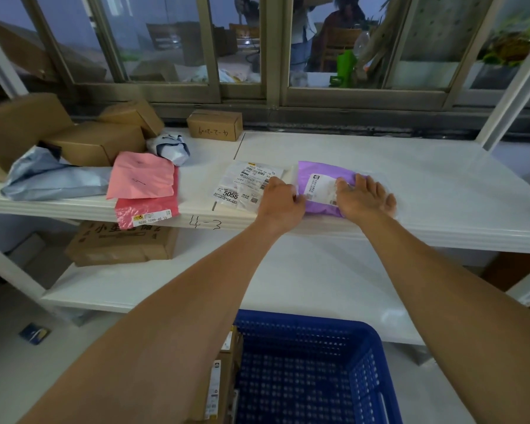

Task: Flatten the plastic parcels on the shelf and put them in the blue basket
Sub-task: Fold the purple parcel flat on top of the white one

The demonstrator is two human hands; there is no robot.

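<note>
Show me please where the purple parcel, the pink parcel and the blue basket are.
purple parcel [311, 169]: head view, on its bare upper left part.
pink parcel [140, 175]: head view, on its middle.
blue basket [377, 350]: head view, on its right rim.

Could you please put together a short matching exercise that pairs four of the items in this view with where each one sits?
Items
1. purple parcel
2. pink parcel
3. blue basket
4. small cardboard box

Places
A. at the back of the shelf, by the window
B. on the floor below the shelf, nearest the camera
C. under both hands, left hand and right hand
D. lying on top of a red parcel at the shelf's front edge

Pairs: 1-C, 2-D, 3-B, 4-A
</note>
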